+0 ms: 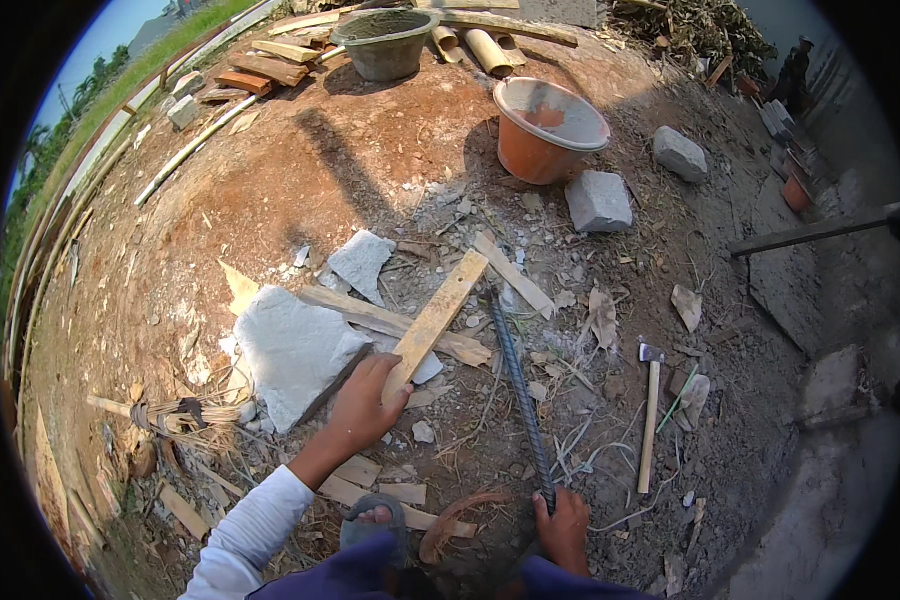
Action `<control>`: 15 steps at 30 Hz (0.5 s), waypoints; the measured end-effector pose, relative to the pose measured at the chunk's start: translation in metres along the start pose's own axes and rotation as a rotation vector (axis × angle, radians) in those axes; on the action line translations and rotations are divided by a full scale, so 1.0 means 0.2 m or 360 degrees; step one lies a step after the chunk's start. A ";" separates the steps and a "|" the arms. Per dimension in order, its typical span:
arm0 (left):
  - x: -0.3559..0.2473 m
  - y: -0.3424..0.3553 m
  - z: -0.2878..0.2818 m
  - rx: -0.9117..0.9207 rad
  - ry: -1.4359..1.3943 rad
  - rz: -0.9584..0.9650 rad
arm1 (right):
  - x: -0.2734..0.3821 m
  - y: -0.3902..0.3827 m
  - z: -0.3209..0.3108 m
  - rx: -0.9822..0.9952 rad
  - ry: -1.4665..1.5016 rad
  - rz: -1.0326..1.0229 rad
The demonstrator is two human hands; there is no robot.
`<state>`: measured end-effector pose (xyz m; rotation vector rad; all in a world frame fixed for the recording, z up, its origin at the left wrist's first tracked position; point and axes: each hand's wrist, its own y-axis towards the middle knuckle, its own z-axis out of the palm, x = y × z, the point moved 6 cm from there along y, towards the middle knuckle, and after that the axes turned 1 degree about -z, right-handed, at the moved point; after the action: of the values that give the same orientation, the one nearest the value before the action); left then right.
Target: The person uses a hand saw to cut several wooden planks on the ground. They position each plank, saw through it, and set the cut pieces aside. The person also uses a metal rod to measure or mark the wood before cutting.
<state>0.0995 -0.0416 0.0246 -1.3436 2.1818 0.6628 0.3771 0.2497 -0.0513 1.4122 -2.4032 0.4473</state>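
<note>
My left hand [365,402] is closed round the near end of a short wooden plank [435,320], which slants away to the upper right with its far end over other wood scraps. In my right hand [565,527], low in the view, is the near end of a dark ribbed steel bar [520,390]. Its far tip reaches close to the plank's far end; whether they touch I cannot tell. A broken pale block [295,350] lies left of the plank. Right of the bar, a hammer [650,420] with a wooden handle rests on the dirt.
An orange bucket [540,145] and a grey tub [385,55] stand farther off. Pale blocks [600,203] sit beside the bucket. Stacked wood [265,68] lies at the far left. My sandalled foot [375,525] is between my hands. A person [795,75] is at the far right.
</note>
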 end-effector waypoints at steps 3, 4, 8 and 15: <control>-0.01 0.02 0.11 -0.0091 0.0353 0.0018 | 0.00 0.02 0.01 0.0014 -0.0019 0.0057; 0.01 0.03 0.17 0.0027 0.0422 -0.0111 | 0.00 0.02 0.02 0.0034 -0.0023 0.0066; 0.04 0.03 0.22 0.0142 0.0596 -0.0288 | -0.01 0.02 0.01 -0.0068 0.0119 0.0028; -0.14 -0.14 -0.12 -0.0323 0.0357 -0.0153 | -0.02 0.01 0.00 -0.0102 0.0240 -0.0011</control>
<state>0.1316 -0.0492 0.0554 -1.6890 2.2530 0.7438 0.3764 0.2536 -0.0522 1.3106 -2.2720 0.4537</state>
